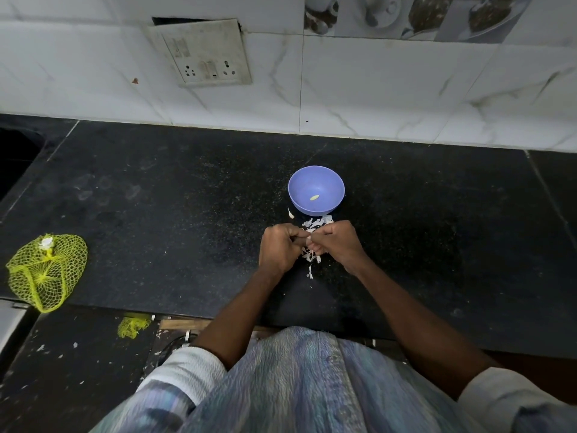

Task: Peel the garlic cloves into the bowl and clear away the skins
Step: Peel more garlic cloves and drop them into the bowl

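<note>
At frame centre, the blue bowl holds one peeled clove. Just below it, the left hand and right hand meet, fingers curled, pinching a mostly hidden garlic clove over scattered skins. Dark counter lies open either side; a yellow net bag overhangs its lower-left edge.

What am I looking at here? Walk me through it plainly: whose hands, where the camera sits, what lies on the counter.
No machine: a person's bare hands, filmed by one camera worn on the head, looking down. The left hand and right hand meet over the black counter, fingers curled on something small between them, mostly hidden, probably garlic. Behind them stands a purple bowl holding one peeled clove. White skins lie scattered around the hands. A yellow net bag sits far left.
</note>
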